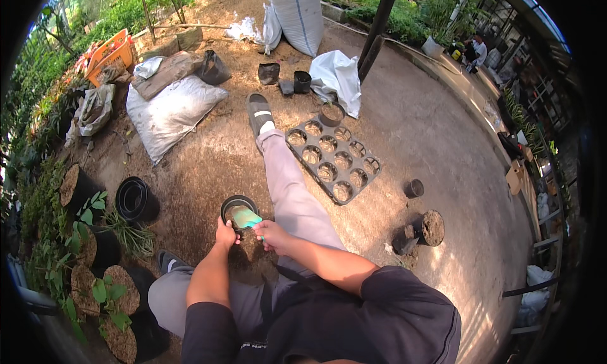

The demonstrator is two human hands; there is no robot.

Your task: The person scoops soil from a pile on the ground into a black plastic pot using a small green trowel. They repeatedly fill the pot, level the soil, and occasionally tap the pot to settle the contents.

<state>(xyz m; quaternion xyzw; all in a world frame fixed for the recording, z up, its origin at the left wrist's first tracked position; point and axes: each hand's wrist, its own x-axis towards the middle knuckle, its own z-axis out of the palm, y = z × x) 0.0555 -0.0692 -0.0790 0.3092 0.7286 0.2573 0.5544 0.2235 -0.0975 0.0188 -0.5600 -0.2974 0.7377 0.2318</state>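
Between my legs, my left hand grips the left side of a round black plastic pot. My right hand is closed around the handle of a turquoise hand trowel, whose blade lies inside the mouth of the pot. How much soil the pot holds cannot be told, as the blade covers much of the opening. Nested black pots stand on the ground to the left. Beyond my outstretched leg lies a black plastic pot tray with round openings.
Soil-filled black pots and leafy plants line the left. Ahead lie a white sack, small black grow bags, a white bag and an orange crate. More small pots sit at right. A person is far off at upper right.
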